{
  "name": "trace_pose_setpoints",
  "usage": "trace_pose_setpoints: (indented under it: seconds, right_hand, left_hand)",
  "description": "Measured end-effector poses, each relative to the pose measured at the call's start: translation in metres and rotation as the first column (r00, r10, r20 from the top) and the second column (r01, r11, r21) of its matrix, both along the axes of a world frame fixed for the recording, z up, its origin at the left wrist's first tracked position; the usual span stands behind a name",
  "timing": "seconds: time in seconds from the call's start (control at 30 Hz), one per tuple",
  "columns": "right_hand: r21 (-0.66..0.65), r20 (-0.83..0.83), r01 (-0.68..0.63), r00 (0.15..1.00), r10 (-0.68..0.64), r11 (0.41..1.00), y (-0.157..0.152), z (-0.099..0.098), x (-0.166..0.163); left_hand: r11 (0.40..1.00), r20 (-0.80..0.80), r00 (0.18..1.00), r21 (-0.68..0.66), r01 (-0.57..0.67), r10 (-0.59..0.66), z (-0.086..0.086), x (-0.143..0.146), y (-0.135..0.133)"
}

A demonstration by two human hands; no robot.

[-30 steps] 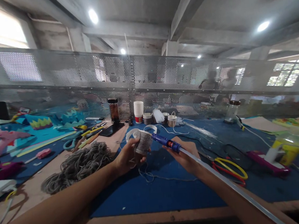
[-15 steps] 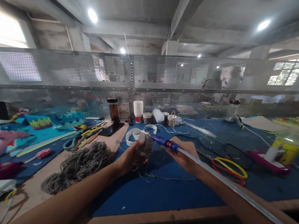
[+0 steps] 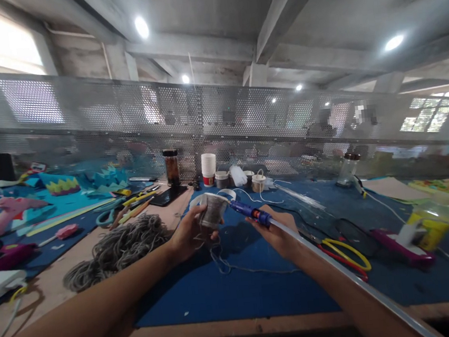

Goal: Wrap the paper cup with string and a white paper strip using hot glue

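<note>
My left hand is closed around a small cup wrapped in grey yarn, tilted above the blue mat. A loose grey strand trails from it over the mat. In my right hand is a blue hot glue gun, its nozzle pointing left at the cup's rim, close beside it; contact is not clear. A long clear glue stick runs out of its back along my right forearm. White curled strips lie behind the cup. The trigger is hidden by my fingers.
Left lie a grey yarn heap, a phone and a pink glue gun. Stacked paper cups and a dark jar stand behind. Right are yellow-and-red-handled scissors, a purple tool and cables.
My left hand has turned the cup, so its yarn-wrapped side shows more clearly. The glue gun's nozzle has shifted slightly right and down, off the cup's top.
</note>
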State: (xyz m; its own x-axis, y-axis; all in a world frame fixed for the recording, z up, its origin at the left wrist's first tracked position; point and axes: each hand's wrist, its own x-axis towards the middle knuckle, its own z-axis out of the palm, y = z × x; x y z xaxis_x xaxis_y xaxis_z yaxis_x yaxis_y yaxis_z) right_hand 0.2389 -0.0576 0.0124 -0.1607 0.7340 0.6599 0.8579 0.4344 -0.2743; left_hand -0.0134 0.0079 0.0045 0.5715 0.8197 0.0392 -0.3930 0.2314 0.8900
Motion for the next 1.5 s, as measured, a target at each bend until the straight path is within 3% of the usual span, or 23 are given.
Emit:
trace_pose_setpoints:
  seconds: [0.13,0.23,0.3,0.47,0.63,0.83,0.97,1.1,1.23,1.5]
  right_hand:
    - [-0.07,-0.213,0.036,0.976,-0.05,0.997,0.014,0.0,0.004]
    - [-0.25,-0.467,-0.098,0.884,-0.031,0.963,0.028,0.0,0.012]
    - [-0.296,-0.536,-0.153,0.844,-0.032,0.943,0.038,-0.002,0.017]
    - [-0.343,-0.519,-0.136,0.852,-0.067,0.929,0.06,-0.013,0.032]
    - [-0.379,-0.375,-0.026,0.918,-0.128,0.925,0.072,-0.025,0.045]
    - [-0.227,-0.274,0.098,0.948,-0.16,0.969,0.058,-0.021,0.032]
    - [-0.169,-0.253,-0.04,0.967,-0.004,0.985,0.038,-0.003,-0.008]
    - [-0.168,-0.358,-0.295,0.907,0.221,0.941,0.025,0.004,-0.052]
    - [-0.092,-0.433,-0.269,0.878,0.204,0.959,0.024,0.002,-0.067]
    - [-0.133,-0.571,-0.355,0.79,0.221,0.925,0.028,0.003,-0.057]
  left_hand:
    - [0.995,0.032,0.995,-0.011,-0.096,0.096,0.003,-0.003,0.002]
    - [0.99,0.02,0.991,-0.06,-0.131,0.132,0.004,-0.004,0.001]
    - [0.984,-0.002,0.988,-0.086,-0.155,0.156,0.006,-0.004,-0.001]
    - [0.977,-0.028,0.981,-0.092,-0.194,0.193,0.012,-0.001,-0.007]
    - [0.983,-0.007,0.985,-0.063,-0.17,0.17,0.006,0.001,-0.006]
    - [0.995,0.018,0.995,0.01,-0.097,0.097,0.004,0.004,-0.009]
    - [0.991,0.022,0.993,0.073,-0.115,0.114,0.004,0.008,-0.01]
    - [0.986,0.021,0.995,0.133,-0.098,0.096,0.003,0.01,-0.011]
    - [0.981,0.013,0.995,0.169,-0.098,0.098,0.001,0.01,-0.01]
    - [0.98,-0.033,0.991,0.157,-0.126,0.133,-0.005,0.011,-0.004]
